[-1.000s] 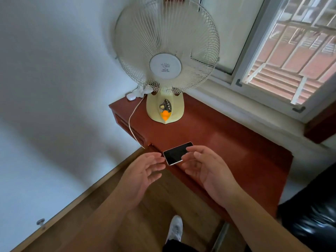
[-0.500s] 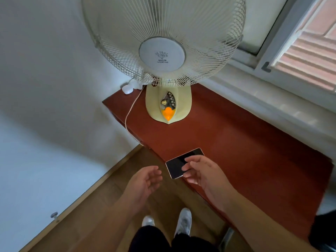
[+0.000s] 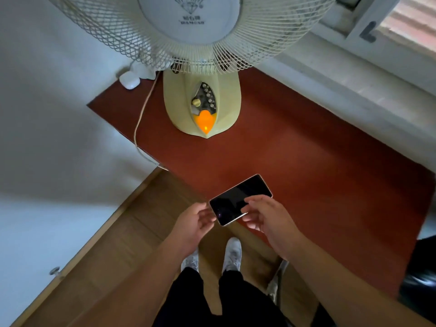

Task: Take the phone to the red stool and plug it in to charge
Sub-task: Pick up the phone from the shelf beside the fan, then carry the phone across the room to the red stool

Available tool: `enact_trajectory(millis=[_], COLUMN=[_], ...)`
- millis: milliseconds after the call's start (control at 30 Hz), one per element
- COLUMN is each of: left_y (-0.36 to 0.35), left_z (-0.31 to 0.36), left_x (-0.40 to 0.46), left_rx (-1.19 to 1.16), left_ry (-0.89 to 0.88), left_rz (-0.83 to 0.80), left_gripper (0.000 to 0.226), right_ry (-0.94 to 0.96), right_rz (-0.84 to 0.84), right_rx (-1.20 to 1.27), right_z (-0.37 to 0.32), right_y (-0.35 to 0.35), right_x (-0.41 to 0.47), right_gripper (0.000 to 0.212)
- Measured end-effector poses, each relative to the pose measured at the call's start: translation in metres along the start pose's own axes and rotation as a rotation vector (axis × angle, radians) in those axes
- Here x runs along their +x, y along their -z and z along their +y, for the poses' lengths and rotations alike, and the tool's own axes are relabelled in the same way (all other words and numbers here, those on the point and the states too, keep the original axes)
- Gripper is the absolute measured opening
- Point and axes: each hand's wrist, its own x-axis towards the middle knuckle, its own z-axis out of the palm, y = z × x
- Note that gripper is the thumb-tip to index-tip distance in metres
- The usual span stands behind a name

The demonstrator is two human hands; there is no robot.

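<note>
A phone (image 3: 236, 199) with a dark screen and pale rim lies face up at the front edge of a red-brown table (image 3: 306, 161), its near end jutting over the edge. My right hand (image 3: 271, 220) pinches the phone's near long side, fingers on the screen and thumb at the rim. The fingertips of my left hand (image 3: 193, 225) reach the phone's left end, fingers apart. No red stool is in view.
A cream table fan (image 3: 203, 107) with an orange light stands at the table's back left. A white cable (image 3: 141, 121) runs from behind the fan over the left edge, near a small white case (image 3: 129, 80). A windowsill (image 3: 354, 74) borders the right; a black object (image 3: 422, 267) sits lower right.
I have stepped closer to the table, so the fan looms larger. My right hand's fingers have closed onto the phone and my left hand has come up to its left end.
</note>
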Motion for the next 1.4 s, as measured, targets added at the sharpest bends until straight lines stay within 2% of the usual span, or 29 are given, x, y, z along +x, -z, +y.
enact_trajectory(millis=[233,433,600,867,1133,1400], left_y=[-0.010,-0.016,-0.022,-0.032,-0.043,-0.056], left_z=[-0.004,-0.001,0.006,0.014,0.037,0.088], left_x=[0.004,0.007,0.004,-0.009,-0.038,-0.078], left_rx=[-0.032,0.203,0.259,0.271,0.253,0.339], left_ry=[0.063,-0.035,-0.066,-0.132,-0.221,-0.289], left_rz=[-0.005,-0.048,-0.138,-0.156,-0.218,-0.423], left_gripper=[0.023,0.016,0.019,0.020,0.025,0.024], right_ry=[-0.017,0.006,0.052,0.086,0.190,0.417], right_rz=[0.017,0.013,0.020,0.038,0.039,0.116], right_rx=[0.002,0.017,0.043,0.100,0.150,0.288], right_z=[0.006,-0.005,-0.014,-0.027,-0.047,-0.070], right_y=[-0.001,0.006,0.016,0.029,0.024,0.001], right_x=[0.007,0.006,0.003,-0.008,-0.035,-0.096], right_gripper=[0.019,0.016,0.017,0.016,0.021,0.023])
